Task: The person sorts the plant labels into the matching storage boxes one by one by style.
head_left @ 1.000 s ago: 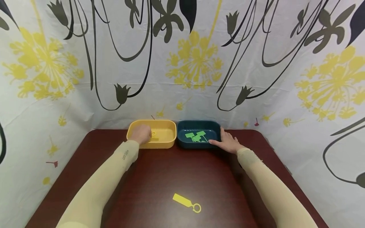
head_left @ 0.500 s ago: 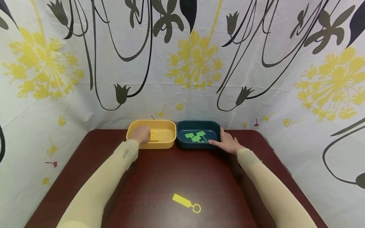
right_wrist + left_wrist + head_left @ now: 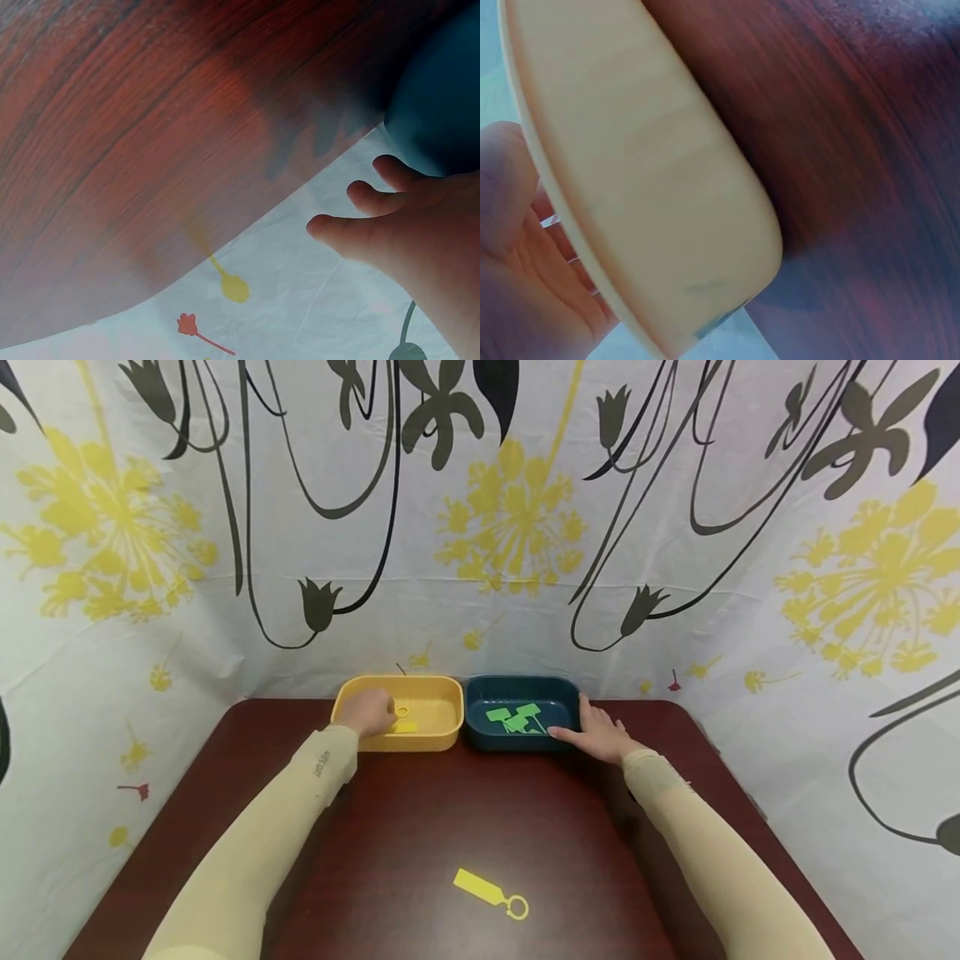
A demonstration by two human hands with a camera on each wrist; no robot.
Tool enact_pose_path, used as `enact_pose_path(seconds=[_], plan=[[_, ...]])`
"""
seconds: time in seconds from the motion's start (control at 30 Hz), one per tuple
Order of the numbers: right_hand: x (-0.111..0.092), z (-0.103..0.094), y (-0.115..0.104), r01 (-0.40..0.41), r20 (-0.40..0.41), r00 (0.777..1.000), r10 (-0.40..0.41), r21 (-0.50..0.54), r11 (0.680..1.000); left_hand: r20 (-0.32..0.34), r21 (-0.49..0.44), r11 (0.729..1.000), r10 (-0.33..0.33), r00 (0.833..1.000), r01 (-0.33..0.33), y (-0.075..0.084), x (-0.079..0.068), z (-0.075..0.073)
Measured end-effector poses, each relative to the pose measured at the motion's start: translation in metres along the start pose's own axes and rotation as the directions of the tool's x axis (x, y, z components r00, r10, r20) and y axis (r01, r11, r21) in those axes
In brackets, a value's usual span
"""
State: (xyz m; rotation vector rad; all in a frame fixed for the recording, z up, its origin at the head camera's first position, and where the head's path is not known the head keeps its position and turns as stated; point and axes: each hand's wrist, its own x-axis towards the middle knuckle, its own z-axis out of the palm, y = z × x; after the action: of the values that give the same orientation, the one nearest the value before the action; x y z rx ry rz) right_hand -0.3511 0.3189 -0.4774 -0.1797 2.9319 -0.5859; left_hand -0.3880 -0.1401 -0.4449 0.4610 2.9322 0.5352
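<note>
My left hand [image 3: 367, 711] reaches into the yellow bin [image 3: 450, 739], its fingers bent downward. Close by its fingertips lie a small yellow ring [image 3: 402, 712] and a flat yellow strip [image 3: 406, 727]; whether the fingers pinch either is hidden. In the left wrist view the hand [image 3: 525, 262] is partly behind the bin's wall [image 3: 645, 172]. My right hand [image 3: 597, 735] rests at the near right corner of the dark blue bin [image 3: 491, 742], thumb across the rim and fingers spread along the outside. Several green tags [image 3: 517, 720] lie in that bin.
A yellow ring-ended tag [image 3: 483, 889] lies on the dark wooden table [image 3: 450, 810], nearer to me. Both bins stand side by side at the table's far edge. A patterned white cloth [image 3: 517, 635] hangs right behind them.
The left hand has shifted very slightly left inside the yellow bin, and the strip by its fingers now shows its flat face more. The right hand and the blue bin have stayed put.
</note>
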Motion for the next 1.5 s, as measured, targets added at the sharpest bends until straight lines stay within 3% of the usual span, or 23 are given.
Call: enact_pose_path(seconds=[0.33, 0.63, 1.03, 1.5], plan=[[0.003, -0.002, -0.001, 0.001, -0.014, 1.000, -0.002, -0.008, 1.000, -0.148, 0.079, 0.992, 0.110, 0.983, -0.100, 0.002, 0.000, -0.011], [0.003, -0.004, -0.003, 0.004, 0.000, 1.000, -0.004, -0.009, 1.000, -0.146, 0.050, 0.994, 0.104, 0.984, -0.098, 0.012, -0.006, -0.021], [-0.001, -0.006, -0.007, -0.002, 0.008, 1.000, 0.002, -0.007, 1.000, -0.164, 0.081, 0.989, 0.135, 0.977, -0.123, 0.031, -0.020, -0.031], [0.000, -0.002, -0.003, 0.004, 0.009, 1.000, -0.005, 0.008, 1.000, -0.243, 0.172, 0.959, 0.262, 0.934, -0.224, 0.052, -0.040, -0.028]])
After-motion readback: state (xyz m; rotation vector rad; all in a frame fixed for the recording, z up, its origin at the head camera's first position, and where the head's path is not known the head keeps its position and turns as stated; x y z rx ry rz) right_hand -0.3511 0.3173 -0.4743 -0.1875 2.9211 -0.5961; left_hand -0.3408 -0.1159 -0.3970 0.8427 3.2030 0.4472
